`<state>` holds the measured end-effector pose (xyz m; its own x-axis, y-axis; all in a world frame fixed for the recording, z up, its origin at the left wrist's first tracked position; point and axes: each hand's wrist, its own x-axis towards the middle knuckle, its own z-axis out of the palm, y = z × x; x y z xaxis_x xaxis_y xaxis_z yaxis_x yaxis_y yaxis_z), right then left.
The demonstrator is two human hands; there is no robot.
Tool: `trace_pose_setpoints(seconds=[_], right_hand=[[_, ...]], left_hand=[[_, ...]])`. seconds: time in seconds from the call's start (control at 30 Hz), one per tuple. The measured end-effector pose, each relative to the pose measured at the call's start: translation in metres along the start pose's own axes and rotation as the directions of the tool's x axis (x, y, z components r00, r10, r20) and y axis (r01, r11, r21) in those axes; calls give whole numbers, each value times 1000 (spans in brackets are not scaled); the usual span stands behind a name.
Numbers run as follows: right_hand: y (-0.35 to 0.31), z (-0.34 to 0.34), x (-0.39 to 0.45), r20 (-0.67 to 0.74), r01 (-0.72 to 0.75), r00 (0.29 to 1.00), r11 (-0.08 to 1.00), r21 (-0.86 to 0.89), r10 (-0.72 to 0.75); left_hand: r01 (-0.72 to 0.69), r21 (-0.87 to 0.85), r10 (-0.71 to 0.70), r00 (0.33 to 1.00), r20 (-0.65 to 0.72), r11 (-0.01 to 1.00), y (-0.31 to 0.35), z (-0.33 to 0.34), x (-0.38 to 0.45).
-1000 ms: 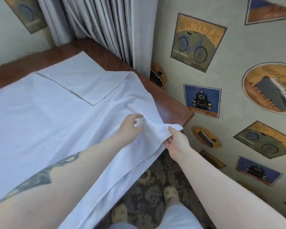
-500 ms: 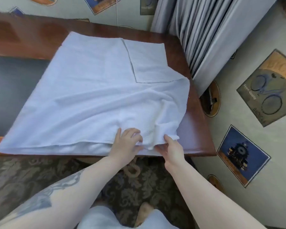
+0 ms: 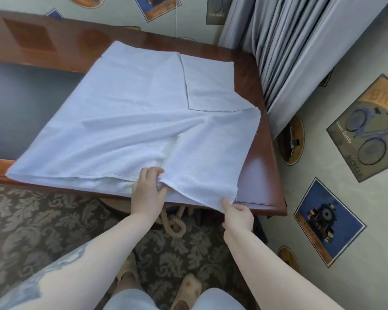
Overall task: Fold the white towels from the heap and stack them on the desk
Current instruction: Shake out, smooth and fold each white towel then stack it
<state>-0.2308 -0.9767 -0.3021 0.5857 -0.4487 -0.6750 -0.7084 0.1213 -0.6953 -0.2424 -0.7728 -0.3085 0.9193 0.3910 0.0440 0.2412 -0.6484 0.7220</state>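
We see two white terry towels on the glossy reddish-brown wooden tabletop (image 3: pixel 259 166): one large white terry towel (image 3: pixel 130 121) spread flat, its long axis running from the near left edge toward the far right corner, and one smaller folded white towel (image 3: pixel 208 86) lying partly under its far right part. Our left hand (image 3: pixel 147 191) pinches a fold at the near edge, while our right hand (image 3: pixel 239 217) grips the near right corner, lifted just off the tabletop.

- This looks like a room in a home or a hotel.
- A brown wooden desk (image 3: pixel 259 166) fills the middle.
- Grey curtains (image 3: pixel 289 52) hang at the upper right.
- Wallpaper (image 3: pixel 365 121) shows bikes and trains.
- Flowery carpet (image 3: pixel 31 222) covers the floor, lower left.
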Motion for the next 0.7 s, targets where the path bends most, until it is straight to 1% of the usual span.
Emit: trace_pose_setpoints(seconds=[0.07,0.1,0.13,0.17,0.23,0.27,0.33,0.43,0.47,0.53,0.6,0.7], right_hand=[[1,-1,-1,110,-126,988,983,136,111],[1,-2,-3,167,-184,974,960,211,150],[1,-2,-4,198,-207,967,944,259,157],[1,-3,-3,204,-192,969,942,275,138],[5,-7,-3,193,-117,979,955,272,65],[7,-8,-3,190,-74,982,963,260,24],[13,-12,-5,203,28,976,975,219,-74],[15,-17,-6,243,190,945,972,140,-220],[14,-17,-4,222,229,945,970,80,-241],[13,-15,-2,125,262,959,965,-32,-256],[13,-12,-4,49,255,966,966,-39,-253],[9,-10,-2,-21,276,961,961,-26,-277]], left_hand=[[108,-42,-108,994,-21,993,1,3,-2],[141,-54,-142,989,-25,989,1,4,-3],[153,-45,-154,988,-17,987,2,4,-3],[146,-9,-146,989,-1,989,2,4,-3],[120,93,-123,992,27,988,4,5,0],[125,116,-129,991,27,985,5,5,2],[167,98,-169,986,9,981,7,6,3],[206,68,-206,978,6,976,8,5,3],[202,69,-203,979,16,977,7,4,3],[188,77,-192,981,38,979,6,3,4],[176,86,-181,982,51,981,4,3,5],[166,83,-171,984,58,983,2,5,4]])
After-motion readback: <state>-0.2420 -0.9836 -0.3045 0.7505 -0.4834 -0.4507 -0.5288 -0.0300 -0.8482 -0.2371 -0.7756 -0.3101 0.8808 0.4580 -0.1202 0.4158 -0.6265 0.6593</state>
